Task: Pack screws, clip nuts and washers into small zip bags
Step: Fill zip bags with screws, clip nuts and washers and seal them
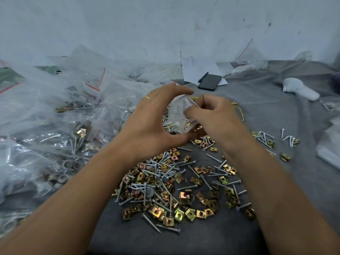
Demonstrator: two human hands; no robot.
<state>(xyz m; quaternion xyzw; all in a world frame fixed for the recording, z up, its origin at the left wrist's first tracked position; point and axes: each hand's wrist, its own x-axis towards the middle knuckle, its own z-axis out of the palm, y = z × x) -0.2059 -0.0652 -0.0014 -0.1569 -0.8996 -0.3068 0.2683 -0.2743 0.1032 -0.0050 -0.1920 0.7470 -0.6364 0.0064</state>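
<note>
- Your left hand point(158, 118) is curving round a small clear zip bag point(181, 116), index finger over its top and thumb under its bottom edge, so it is grasping the bag.
- Your right hand point(211, 115) is pinching the same bag from the other side, fingers curled against the plastic near its upper part.
- The bag is hanging in the air between both hands, just beyond the big loose pile of screws and clip nuts point(174, 190); a few small metal parts are showing through its lower half, though you cannot tell exactly which.
- A thin ring point(147, 97) is sitting on a finger of your left hand.
- One grey washer point(150, 192) is lying inside that pile, toward its left side.
- The pile is resting on a grey cloth point(257, 111).
- Left of the pile, a heap of filled zip bags point(55, 129) is lying, many with red strips.
- Right of the pile, small groups of screws point(288, 138) are lying apart from it.
- Beyond the pile, past your hands, a black phone point(209, 82) is lying on white paper point(195, 70) with a pen point(203, 77) beside it.
- Far right of the pile, a white object point(299, 88) is lying on the cloth.
</note>
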